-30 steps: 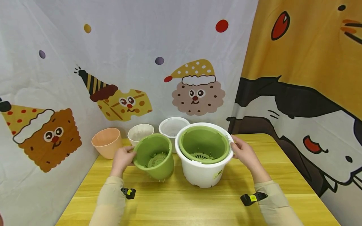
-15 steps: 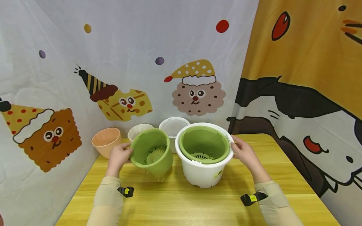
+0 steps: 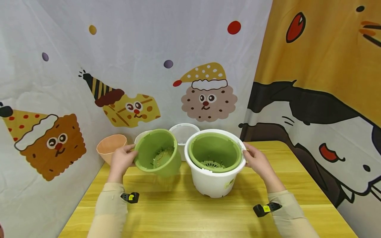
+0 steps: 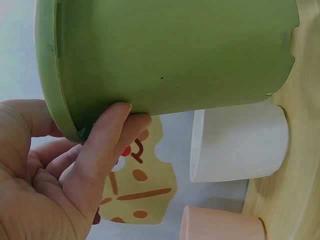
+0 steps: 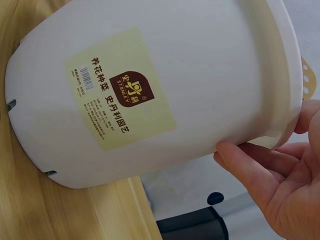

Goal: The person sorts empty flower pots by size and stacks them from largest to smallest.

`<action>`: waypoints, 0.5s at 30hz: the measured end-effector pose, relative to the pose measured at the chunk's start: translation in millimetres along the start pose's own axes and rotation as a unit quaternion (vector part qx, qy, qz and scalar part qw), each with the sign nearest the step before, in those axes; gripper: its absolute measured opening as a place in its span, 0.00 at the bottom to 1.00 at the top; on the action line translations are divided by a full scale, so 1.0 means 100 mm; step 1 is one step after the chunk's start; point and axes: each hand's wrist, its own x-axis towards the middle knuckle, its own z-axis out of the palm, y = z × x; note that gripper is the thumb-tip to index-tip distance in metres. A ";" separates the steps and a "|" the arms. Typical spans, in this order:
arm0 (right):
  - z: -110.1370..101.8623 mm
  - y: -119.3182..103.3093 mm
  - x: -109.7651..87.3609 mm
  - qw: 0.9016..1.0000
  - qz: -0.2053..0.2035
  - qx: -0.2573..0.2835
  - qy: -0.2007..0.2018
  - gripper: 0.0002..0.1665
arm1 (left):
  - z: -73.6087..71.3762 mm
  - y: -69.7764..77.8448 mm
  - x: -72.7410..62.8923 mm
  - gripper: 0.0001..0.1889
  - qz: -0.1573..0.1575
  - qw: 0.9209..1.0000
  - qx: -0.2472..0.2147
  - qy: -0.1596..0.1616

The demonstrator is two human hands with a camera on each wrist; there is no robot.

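Note:
A green flower pot (image 3: 157, 153) hangs tilted above the wooden table, its mouth turned partly toward me. My left hand (image 3: 121, 161) pinches its left rim; in the left wrist view the fingers (image 4: 107, 130) lie along the outer wall, under the lip. To the right, a larger white flower pot (image 3: 212, 183) stands upright on the table. Nested inside it is a second green flower pot (image 3: 215, 150), its slotted bottom showing. My right hand (image 3: 256, 160) grips the white pot's right rim. In the right wrist view, a printed label (image 5: 122, 90) covers part of the white wall.
At the back of the table (image 3: 190, 218) stand a peach pot (image 3: 110, 145), a small cream-white pot (image 3: 141, 136) mostly hidden behind the raised green one, and another white pot (image 3: 184, 132). A cloth backdrop with cartoon figures rises right behind them.
My left hand has moved up and to the left, lifting the tilted green flower pot higher. The right hand and the white flower pot stay where they were.

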 end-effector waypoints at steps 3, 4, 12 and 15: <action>0.00 0.00 0.00 1.000 0.001 -0.002 0.000 0.33 | -0.01 0.03 0.01 0.25 0.005 1.000 0.000 0.001; 0.00 0.00 0.00 1.000 0.001 -0.002 0.000 0.33 | -0.02 0.04 0.02 0.25 0.007 1.000 -0.001 0.001; 0.00 0.01 0.00 1.000 -0.002 -0.002 0.001 0.33 | -0.03 0.13 0.03 0.24 0.011 1.000 -0.016 0.005; 0.00 0.01 0.00 1.000 -0.003 -0.001 0.000 0.33 | -0.04 0.18 0.03 0.23 0.013 1.000 -0.025 0.010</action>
